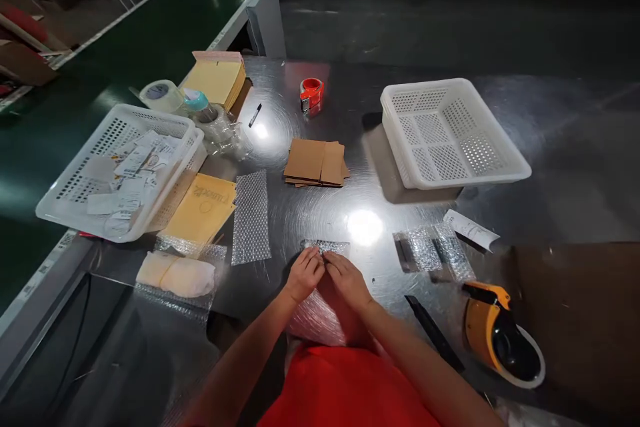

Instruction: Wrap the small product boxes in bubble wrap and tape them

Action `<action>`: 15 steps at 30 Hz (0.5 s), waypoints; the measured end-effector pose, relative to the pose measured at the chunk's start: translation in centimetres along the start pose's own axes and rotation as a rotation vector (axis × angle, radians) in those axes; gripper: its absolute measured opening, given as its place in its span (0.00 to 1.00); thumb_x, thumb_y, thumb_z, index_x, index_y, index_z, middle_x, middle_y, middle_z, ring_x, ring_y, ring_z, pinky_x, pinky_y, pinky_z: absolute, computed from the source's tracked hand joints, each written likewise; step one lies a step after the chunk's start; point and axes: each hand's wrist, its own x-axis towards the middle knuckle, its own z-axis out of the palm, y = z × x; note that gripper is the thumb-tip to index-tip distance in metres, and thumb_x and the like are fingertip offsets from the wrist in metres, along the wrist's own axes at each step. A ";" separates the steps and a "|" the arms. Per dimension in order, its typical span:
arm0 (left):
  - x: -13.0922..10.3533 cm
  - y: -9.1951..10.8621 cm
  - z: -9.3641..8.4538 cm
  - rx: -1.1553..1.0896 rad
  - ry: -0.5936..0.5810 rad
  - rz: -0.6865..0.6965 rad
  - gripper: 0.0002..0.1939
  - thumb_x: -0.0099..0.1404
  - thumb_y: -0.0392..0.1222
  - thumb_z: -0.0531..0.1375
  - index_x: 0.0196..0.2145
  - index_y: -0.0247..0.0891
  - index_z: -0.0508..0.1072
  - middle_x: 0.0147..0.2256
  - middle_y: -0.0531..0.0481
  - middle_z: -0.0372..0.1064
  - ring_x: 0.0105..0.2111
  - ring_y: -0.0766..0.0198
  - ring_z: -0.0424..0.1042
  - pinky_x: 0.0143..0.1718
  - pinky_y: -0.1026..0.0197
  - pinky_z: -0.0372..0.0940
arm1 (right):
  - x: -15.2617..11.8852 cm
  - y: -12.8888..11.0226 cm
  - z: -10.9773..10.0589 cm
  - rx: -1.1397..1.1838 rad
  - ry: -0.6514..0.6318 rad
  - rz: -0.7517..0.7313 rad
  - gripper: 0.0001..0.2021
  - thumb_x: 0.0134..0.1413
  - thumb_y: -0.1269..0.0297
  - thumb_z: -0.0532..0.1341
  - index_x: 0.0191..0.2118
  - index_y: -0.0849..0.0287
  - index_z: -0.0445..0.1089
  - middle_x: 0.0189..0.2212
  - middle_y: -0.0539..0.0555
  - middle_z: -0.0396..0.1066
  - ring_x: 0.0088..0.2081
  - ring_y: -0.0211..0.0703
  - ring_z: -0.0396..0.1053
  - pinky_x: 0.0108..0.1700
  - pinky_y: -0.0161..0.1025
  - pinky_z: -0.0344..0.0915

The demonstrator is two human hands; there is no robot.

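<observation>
Taking your hands as the dial's centre, with twelve straight ahead, you are leaning over a small bubble-wrap piece [337,246] that is lying flat on the worktop [350,107], just beyond your fingertips. Your left hand [305,273] and right hand [347,280] are meeting over its near side, fingers bent, the two halves of your grip almost touching; the hands are hiding the contact, so I cannot tell whether either is pinching the film. You seem to be shaping or flattening it, and doing that well means you are pressing evenly with both sets of fingertips, matching the edges and sparing the bubbles, since slick film is likely to be sliding on polished metal. The cardboard pieces [314,161] are sitting at twelve, well clear of your knuckles, and a bubble-wrap strip [251,217] is lying at ten. Mind your right forearm: a long black tool [433,332] and the yellow tape dispenser [481,327] are resting near it at four.
</observation>
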 end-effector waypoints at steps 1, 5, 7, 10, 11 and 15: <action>-0.1 -0.1 0.0 -0.005 -0.005 0.003 0.10 0.67 0.29 0.53 0.36 0.36 0.74 0.37 0.44 0.77 0.51 0.57 0.73 0.53 0.51 0.70 | 0.4 0.0 -0.1 0.002 -0.010 0.030 0.16 0.64 0.74 0.49 0.49 0.62 0.72 0.52 0.60 0.73 0.57 0.46 0.67 0.58 0.48 0.67; 0.1 -0.3 0.1 0.008 0.003 0.021 0.11 0.67 0.28 0.53 0.33 0.35 0.74 0.38 0.43 0.77 0.51 0.56 0.73 0.53 0.51 0.70 | 1.6 0.5 -0.4 -0.048 -0.088 0.049 0.15 0.62 0.74 0.52 0.50 0.62 0.71 0.57 0.63 0.68 0.60 0.52 0.63 0.58 0.54 0.64; 0.3 -0.3 0.1 0.008 0.004 0.016 0.10 0.66 0.27 0.53 0.34 0.35 0.74 0.37 0.42 0.76 0.50 0.57 0.73 0.52 0.52 0.70 | 1.7 0.7 -0.2 -0.083 -0.119 0.021 0.14 0.61 0.75 0.53 0.50 0.63 0.70 0.57 0.64 0.67 0.60 0.54 0.62 0.57 0.53 0.65; 0.5 -0.3 0.2 0.010 -0.017 -0.003 0.11 0.66 0.27 0.53 0.35 0.35 0.74 0.37 0.42 0.76 0.48 0.57 0.74 0.51 0.52 0.70 | 1.6 0.8 0.1 -0.104 -0.124 0.011 0.15 0.61 0.75 0.53 0.51 0.64 0.70 0.58 0.64 0.67 0.61 0.54 0.62 0.58 0.52 0.64; 0.5 -0.3 0.2 0.014 -0.027 -0.009 0.11 0.66 0.26 0.53 0.35 0.35 0.74 0.37 0.42 0.76 0.48 0.57 0.74 0.51 0.52 0.70 | 1.7 0.9 0.2 -0.097 -0.131 0.016 0.16 0.61 0.76 0.53 0.51 0.64 0.70 0.58 0.64 0.67 0.61 0.54 0.62 0.58 0.52 0.64; 1.2 -0.9 0.3 -0.022 -0.081 -0.060 0.13 0.66 0.27 0.52 0.39 0.36 0.75 0.38 0.42 0.76 0.47 0.57 0.74 0.50 0.52 0.70 | 2.6 1.7 -0.2 0.015 -0.226 0.063 0.18 0.60 0.77 0.51 0.53 0.67 0.68 0.58 0.67 0.66 0.61 0.55 0.61 0.59 0.53 0.62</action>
